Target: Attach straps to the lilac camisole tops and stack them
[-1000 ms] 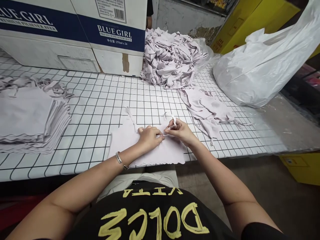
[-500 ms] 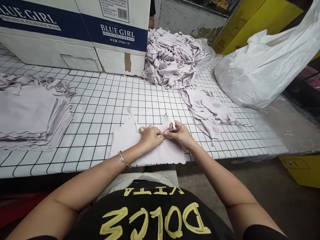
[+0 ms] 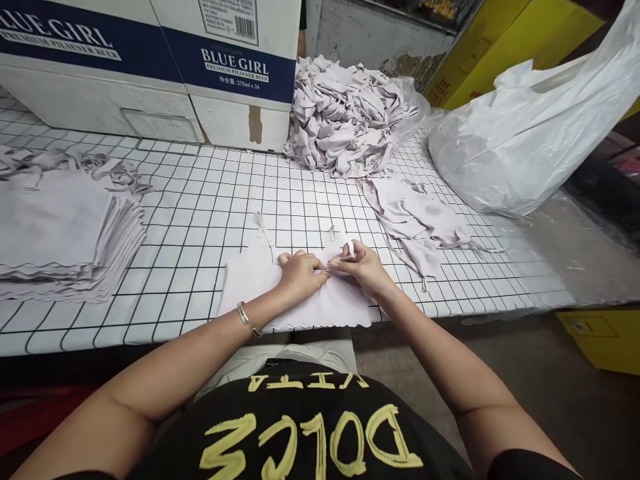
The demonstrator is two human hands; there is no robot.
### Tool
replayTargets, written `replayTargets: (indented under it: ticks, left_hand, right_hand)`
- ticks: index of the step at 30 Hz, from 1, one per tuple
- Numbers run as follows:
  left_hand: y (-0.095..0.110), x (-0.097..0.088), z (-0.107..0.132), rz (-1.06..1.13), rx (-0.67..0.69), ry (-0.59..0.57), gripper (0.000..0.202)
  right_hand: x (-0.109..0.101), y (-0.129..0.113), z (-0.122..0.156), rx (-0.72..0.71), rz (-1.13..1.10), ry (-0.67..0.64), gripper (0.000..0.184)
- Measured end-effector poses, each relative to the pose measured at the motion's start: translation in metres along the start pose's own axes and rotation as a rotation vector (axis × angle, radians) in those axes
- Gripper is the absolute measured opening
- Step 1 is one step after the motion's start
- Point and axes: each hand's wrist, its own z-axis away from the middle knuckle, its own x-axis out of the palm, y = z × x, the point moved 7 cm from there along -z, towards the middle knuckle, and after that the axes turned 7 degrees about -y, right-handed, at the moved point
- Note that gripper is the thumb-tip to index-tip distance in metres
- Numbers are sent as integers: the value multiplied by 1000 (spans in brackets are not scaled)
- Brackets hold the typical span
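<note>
A pale lilac cloth piece (image 3: 310,303) lies flat at the near edge of the grid-patterned table (image 3: 210,207). My left hand (image 3: 300,272) rests on it with fingers curled, pinching the fabric near its top edge. My right hand (image 3: 361,265) meets it fingertip to fingertip and pinches a small slim tool, seemingly thread snips, against the cloth. Thin straps of the cloth stick out above my hands.
A neat stack of the same lilac pieces (image 3: 60,233) sits at the left. A crumpled heap of them (image 3: 345,117) lies at the back, with loose pieces (image 3: 415,217) trailing right. Blue Girl cardboard boxes (image 3: 150,67) stand behind. A big white plastic bag (image 3: 530,133) fills the right.
My right hand's fingers have shifted slightly on the small tool at the cloth's top edge. My left hand has stayed in place.
</note>
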Motion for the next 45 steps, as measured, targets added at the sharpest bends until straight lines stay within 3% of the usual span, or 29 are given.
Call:
replayTargets:
  ticks: [15, 22, 25, 29, 32, 36, 40, 43, 45]
  left_hand:
    - [0, -1, 1, 12, -4, 13, 15]
    - [-1, 0, 3, 32, 2, 48, 16]
    - [-1, 2, 2, 5, 23, 48, 18]
    - [8, 1, 10, -216, 145, 67, 13]
    - [19, 2, 32, -466, 347, 144, 21]
    - [18, 29, 64, -575, 666, -12, 27]
    - [10, 42, 70, -605, 688, -85, 39]
    - [10, 27, 80, -596, 675, -73, 40]
    - [-2, -6, 93, -573, 520, 64, 36]
  right_hand:
    - [1, 6, 1, 2, 32, -5, 43]
    - [2, -23, 0, -14, 562, -4, 25]
    - [3, -29, -6, 9, 675, -50, 22]
    - [3, -15, -15, 176, 451, -224, 21]
    - [1, -10, -22, 250, 220, -268, 23]
    - [-5, -10, -45, 292, 77, -139, 24]
    - [-18, -20, -82, 231, 307, 122, 17]
    - [-31, -36, -85, 191, 550, 261, 22]
    - [-43, -54, -61, 102, 793, 388, 30]
